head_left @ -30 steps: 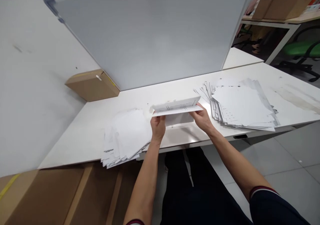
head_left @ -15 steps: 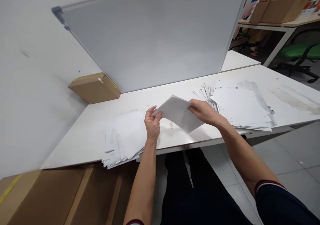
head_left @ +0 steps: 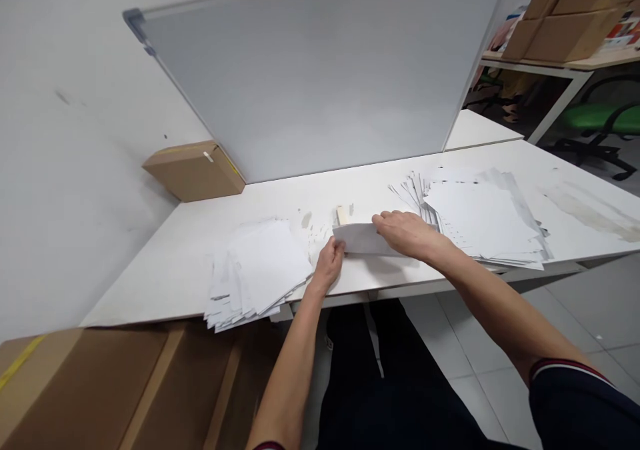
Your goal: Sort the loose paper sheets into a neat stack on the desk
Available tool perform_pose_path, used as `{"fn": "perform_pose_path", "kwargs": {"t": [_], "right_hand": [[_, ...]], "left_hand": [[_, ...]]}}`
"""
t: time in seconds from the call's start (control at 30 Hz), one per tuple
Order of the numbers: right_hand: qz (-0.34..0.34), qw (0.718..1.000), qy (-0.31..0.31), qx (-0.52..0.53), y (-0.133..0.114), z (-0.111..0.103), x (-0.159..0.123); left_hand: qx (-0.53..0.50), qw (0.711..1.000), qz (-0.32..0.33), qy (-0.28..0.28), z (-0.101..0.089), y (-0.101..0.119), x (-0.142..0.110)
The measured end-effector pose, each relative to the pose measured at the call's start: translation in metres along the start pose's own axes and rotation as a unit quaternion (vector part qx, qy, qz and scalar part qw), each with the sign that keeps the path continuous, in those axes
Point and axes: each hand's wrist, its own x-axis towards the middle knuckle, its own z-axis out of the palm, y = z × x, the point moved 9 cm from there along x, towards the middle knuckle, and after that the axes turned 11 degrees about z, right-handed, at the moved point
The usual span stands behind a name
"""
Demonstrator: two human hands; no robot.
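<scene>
A folded sheet of white paper (head_left: 359, 239) stands on its long edge low over the desk, between my two hands. Its left end is pinched by my left hand (head_left: 330, 260), thumb on the near face. My right hand (head_left: 404, 231) grips the top edge near the right end, fingers closed together. Just behind the paper lies a small cream-coloured block (head_left: 342, 215), partly hidden by the sheet. To the left is a loose stack of papers (head_left: 267, 263), overhanging the front edge. Another, thicker paper stack (head_left: 483, 220) lies to the right, with fanned sheets along its left side.
A whiteboard (head_left: 320, 83) leans behind the white desk (head_left: 150, 283). A cardboard box (head_left: 195, 173) sits at the back left, against the wall. Larger cartons (head_left: 100, 383) stand below at the left. Further off at the right are stacked boxes (head_left: 565, 33) and a green chair (head_left: 600, 117).
The folded paper has gone from being held up and tilted to standing upright lower at the desk. My left hand has moved right and down, and the cream block has come into view.
</scene>
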Motion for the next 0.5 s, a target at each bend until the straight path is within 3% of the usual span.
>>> {"fn": "perform_pose_path", "kwargs": {"t": [0.17,0.3,0.37,0.5], "right_hand": [[-0.008,0.997,0.008,0.082,0.01,-0.01,-0.001],[0.039,0.974,0.042,0.217,0.041,-0.016,-0.002],[0.071,0.946,0.014,0.315,0.057,0.005,-0.001],[0.166,0.836,-0.176,0.493,0.072,0.093,-0.005]], "left_hand": [[-0.081,0.994,0.001,0.07,-0.01,0.002,0.003],[-0.122,0.985,-0.007,0.122,-0.024,0.011,0.009],[-0.129,0.983,-0.034,0.126,-0.026,0.005,0.013],[-0.066,0.985,-0.1,0.121,-0.025,-0.021,0.015]]}}
